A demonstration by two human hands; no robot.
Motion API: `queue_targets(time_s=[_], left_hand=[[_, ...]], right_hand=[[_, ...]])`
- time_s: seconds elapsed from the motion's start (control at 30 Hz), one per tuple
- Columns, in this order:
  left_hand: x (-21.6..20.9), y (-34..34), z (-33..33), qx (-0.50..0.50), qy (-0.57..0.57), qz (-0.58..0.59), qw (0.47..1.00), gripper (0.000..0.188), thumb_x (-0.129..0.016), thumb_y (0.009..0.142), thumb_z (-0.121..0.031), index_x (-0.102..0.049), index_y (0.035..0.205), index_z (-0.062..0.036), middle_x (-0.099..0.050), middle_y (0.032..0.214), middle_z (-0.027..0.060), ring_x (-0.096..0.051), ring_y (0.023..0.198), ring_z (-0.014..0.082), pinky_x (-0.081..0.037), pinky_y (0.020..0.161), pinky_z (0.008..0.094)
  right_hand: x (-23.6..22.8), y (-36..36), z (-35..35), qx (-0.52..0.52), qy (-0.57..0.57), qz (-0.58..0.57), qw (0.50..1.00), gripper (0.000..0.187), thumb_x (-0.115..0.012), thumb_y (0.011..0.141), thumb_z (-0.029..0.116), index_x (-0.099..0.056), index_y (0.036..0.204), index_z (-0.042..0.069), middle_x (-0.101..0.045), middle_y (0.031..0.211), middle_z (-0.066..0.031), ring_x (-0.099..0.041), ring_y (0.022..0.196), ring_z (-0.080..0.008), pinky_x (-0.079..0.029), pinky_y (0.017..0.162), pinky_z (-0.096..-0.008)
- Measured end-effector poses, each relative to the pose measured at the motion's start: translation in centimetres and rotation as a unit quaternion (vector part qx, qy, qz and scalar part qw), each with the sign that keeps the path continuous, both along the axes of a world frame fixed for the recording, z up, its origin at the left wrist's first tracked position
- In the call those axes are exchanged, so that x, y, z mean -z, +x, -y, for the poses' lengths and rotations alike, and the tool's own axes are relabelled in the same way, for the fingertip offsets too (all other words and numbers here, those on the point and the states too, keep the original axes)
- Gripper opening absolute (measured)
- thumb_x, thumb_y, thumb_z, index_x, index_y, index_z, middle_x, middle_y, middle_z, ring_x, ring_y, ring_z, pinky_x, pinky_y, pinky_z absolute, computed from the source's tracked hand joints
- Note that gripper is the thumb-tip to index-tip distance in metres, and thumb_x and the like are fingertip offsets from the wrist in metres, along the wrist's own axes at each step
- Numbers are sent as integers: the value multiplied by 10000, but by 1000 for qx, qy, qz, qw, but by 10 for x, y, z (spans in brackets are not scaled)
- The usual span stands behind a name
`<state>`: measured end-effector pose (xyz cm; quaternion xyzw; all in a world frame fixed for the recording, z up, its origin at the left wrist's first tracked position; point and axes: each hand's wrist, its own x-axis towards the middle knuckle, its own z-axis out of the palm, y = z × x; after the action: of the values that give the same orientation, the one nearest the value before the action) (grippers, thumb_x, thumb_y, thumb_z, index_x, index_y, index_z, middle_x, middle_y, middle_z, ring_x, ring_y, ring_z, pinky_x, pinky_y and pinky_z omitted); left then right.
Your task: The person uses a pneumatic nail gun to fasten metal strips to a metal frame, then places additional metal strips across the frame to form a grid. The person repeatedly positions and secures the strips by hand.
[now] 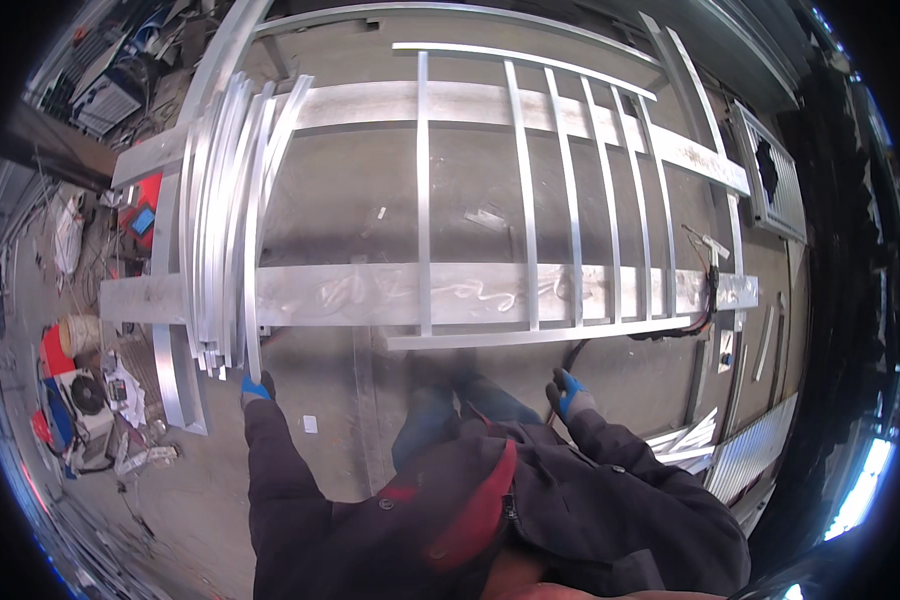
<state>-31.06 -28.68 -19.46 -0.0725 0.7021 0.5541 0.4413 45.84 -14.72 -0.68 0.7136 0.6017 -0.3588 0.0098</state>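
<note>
Both my hands wear blue and grey gloves. My left hand (257, 386) is closed around the near end of a long silver metal bar (254, 335), at the right edge of a bundle of similar bars (215, 220). My right hand (566, 393) hangs near my body with its fingers partly spread, and nothing shows in it. A dark cable (573, 352) passes close by that hand; whether they touch is unclear. In front of me lies a ladder-like metal frame (530, 220), with several crossbars between two long rails.
Two wide metal beams (350, 293) support the frame and the bundle. A welding torch (708, 245) with a dark cable rests at the frame's right end. At left are a red and white machine (88, 395) and scattered clutter. Metal offcuts (685, 440) lie at lower right.
</note>
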Motion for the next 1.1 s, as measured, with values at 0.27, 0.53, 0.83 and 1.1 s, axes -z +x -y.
queue_targets(time_s=[0.27, 0.53, 0.83, 1.1], left_hand=[[-48, 261, -14, 128, 40, -38, 990, 323, -672, 1012, -261, -650, 1226, -20, -625, 783, 48, -584, 540, 175, -457, 432, 370], [-198, 468, -129, 388, 93, -317, 861, 469, -577, 1067, -213, -451, 1480, -27, -607, 1242, 100, -617, 1129, 192, -525, 897, 313], [-214, 516, -154, 334, 161, 36, 928, 387, -536, 1104, -231, -496, 1450, -61, -593, 1251, 75, -595, 1161, 190, -523, 973, 324], [-188, 504, -157, 603, 132, -282, 734, 419, -709, 974, -221, -583, 1324, -29, -662, 1219, 142, -657, 1133, 274, -532, 931, 382]], right_hand=[[-32, -139, -92, -76, 57, -227, 969, 493, -701, 993, 308, -616, 1400, 41, -705, 1287, -219, -689, 1195, -335, -543, 1004, -419], [-55, -215, -120, -11, -187, -580, 793, 420, -581, 1070, 366, -594, 1331, 37, -682, 1198, -66, -626, 1123, -171, -510, 958, -361], [-108, -175, -156, 115, -229, -524, 812, 481, -685, 990, 479, -635, 1198, 48, -611, 779, -30, -579, 670, -126, -481, 603, -292], [-74, -168, -154, 153, -171, -540, 810, 394, -667, 1028, 392, -643, 1220, 48, -597, 749, -9, -567, 640, -112, -471, 576, -284]])
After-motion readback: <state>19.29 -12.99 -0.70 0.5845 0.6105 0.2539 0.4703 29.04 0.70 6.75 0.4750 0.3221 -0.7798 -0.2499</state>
